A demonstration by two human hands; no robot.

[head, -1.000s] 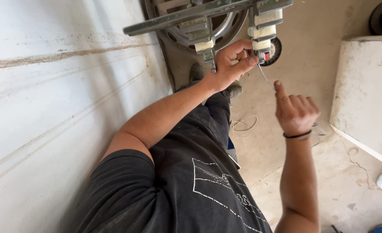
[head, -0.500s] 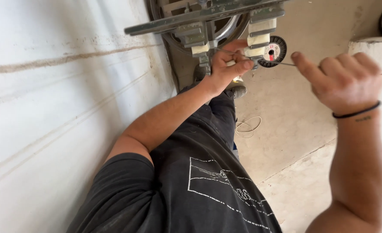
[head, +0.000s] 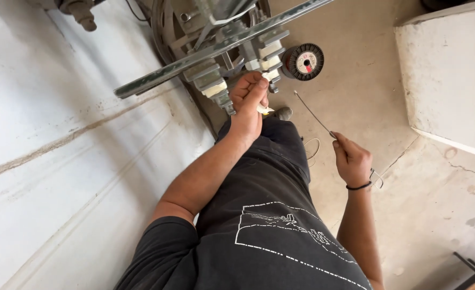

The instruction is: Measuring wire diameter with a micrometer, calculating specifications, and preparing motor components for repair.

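Two hands working, both busy. Biggest thing I see is the white wall panel (head: 60,161), off to the outer side of the left hand (head: 251,104). The concrete floor (head: 366,80) lies under everything, and a white slab (head: 452,70) sits well out past the right hand (head: 353,161).

A metal frame (head: 221,48) with a long flat bar is just above the left hand. It carries white-wrapped blocks (head: 272,51), and the left fingertips are right up against them. A dark wire spool (head: 303,62) lies on the floor beyond the frame, near the left hand and well apart from the right.

The left hand is curled and pinches a small white slip (head: 264,110) at the underside of the frame. The right hand is clenched on a thin wire (head: 312,113). The wire runs straight from that fist up toward the frame, and its far end hangs free in the air between the two hands, touching nothing. A small loop of wire pokes out behind the right hand, by a black wristband (head: 358,187).

Progress, my read: the blocks look already wrapped and the slip is seated or nearly so. The wire is in hand but not yet joined to the frame, so that part is left. I can't tell whether other wires are already in.
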